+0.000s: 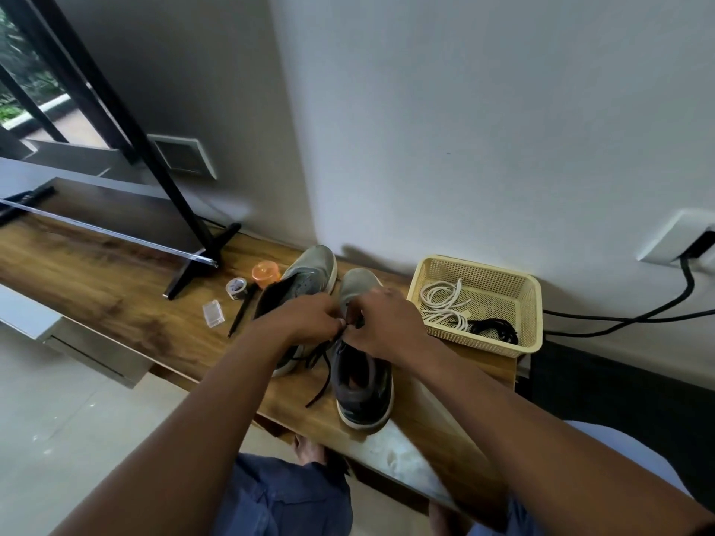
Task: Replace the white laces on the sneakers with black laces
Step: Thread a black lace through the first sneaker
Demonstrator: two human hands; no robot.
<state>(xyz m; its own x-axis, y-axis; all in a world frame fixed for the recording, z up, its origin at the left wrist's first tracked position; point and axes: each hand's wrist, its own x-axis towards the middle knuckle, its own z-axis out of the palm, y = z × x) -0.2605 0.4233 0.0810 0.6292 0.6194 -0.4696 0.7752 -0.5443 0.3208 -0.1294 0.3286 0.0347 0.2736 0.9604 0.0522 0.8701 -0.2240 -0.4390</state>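
eyelets behind both hands [309, 317], lace grip perhaps pinched

We see a wooden table [116, 288] with a smooth brown top and dark grain lines. On it stand two grey sneakers [358, 361] that look like soft, matt cloth with pale rubber soles. Just right of the sneakers sits a cream plastic basket [532, 303] with tiny holes all over. Inside it lie a white lace [441, 303] and a black lace [495, 330], both like woven cord. Left of the sneakers we see a shiny orange plastic cup [265, 273] and a small clear plastic box [213, 313].
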